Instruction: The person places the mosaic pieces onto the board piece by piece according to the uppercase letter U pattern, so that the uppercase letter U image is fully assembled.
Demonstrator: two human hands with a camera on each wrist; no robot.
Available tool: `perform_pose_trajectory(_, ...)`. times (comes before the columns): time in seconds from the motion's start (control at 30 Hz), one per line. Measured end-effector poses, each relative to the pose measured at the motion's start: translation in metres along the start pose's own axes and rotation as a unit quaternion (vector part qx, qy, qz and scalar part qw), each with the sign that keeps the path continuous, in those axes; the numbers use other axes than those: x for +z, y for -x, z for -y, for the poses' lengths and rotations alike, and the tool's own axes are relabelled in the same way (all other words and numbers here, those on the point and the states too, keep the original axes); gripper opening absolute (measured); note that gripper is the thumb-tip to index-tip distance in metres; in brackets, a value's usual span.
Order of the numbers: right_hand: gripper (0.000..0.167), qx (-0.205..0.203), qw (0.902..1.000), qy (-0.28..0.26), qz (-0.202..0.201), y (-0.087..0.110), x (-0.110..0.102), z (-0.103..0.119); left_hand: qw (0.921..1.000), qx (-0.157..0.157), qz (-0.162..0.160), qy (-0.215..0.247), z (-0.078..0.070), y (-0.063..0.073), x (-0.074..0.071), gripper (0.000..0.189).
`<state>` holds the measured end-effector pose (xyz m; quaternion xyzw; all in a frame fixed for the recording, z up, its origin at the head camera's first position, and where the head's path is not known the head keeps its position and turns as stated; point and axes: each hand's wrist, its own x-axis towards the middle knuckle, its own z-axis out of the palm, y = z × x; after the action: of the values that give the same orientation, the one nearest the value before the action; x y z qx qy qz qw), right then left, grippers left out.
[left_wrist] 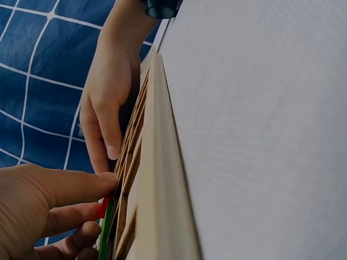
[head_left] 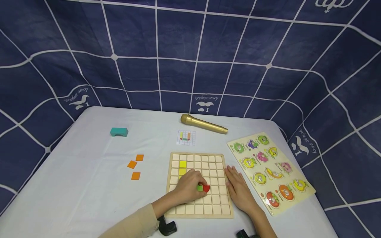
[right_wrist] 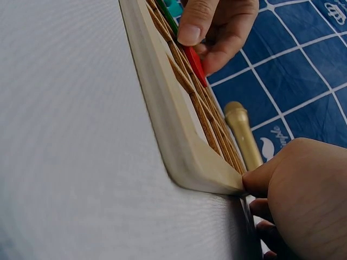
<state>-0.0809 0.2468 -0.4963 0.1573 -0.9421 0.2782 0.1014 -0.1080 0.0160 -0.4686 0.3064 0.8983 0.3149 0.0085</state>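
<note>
While the left hand (head_left: pixel 189 186) pinches a red piece (head_left: pixel 206 188) at the grid board (head_left: pixel 208 216), the right hand (head_left: pixel 239 190) rests along the 3 o'clock edge
Head view: the piece sits at 3 o'clock of a green tile (head_left: pixel 199 188), the right fingers straight; left wrist view: thumb and finger pinch the red, so a skewed release could nudge the green; right wrist view: the thumb touches the board, and uneven pressure there might slide it

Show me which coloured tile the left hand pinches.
The red tile in the left hand: its colour and curved edge set it apart from the green tile and yellow tiles.
</note>
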Motion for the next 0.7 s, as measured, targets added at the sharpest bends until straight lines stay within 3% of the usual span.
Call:
perform_pose_trajectory(0.4, 0.048, 0.001, 1.0, -0.003, 0.002, 0.0, 0.001, 0.0, 0.9999, 0.008, -0.015, -0.005, -0.001, 0.003, -0.007, 0.025)
perform_pose_trajectory(0.57, 0.048, 0.005, 1.0, -0.003, 0.006, 0.0, 0.0, 0.0, 0.9991, -0.004, -0.031, 0.029, 0.006, 0.017, -0.03, 0.035)
perform_pose_trajectory(0.7, 0.048, 0.005, 1.0, -0.003, 0.006, 0.0, 0.0, 0.0, 0.9945, -0.016, -0.083, 0.062, 0.022, 0.035, -0.059, 0.046)
